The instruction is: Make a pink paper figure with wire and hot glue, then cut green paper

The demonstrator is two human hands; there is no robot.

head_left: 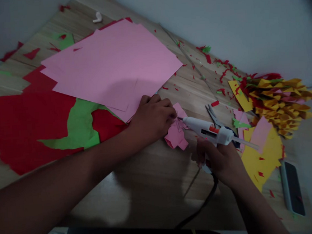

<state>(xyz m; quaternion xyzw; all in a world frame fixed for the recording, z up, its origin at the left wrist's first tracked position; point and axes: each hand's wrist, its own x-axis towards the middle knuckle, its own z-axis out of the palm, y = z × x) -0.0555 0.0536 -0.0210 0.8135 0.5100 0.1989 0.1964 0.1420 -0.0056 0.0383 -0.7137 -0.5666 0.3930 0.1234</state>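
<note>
Head: left fingers (169,110) pinch pink paper (176,135), right fingers (205,147) grip glue gun (196,124) beside scissors (212,114).

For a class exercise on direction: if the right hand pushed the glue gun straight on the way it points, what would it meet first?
The glue gun in the right hand would probably meet the cut pink paper first, just beside the left hand; whether the nozzle touches it is unclear.
</note>
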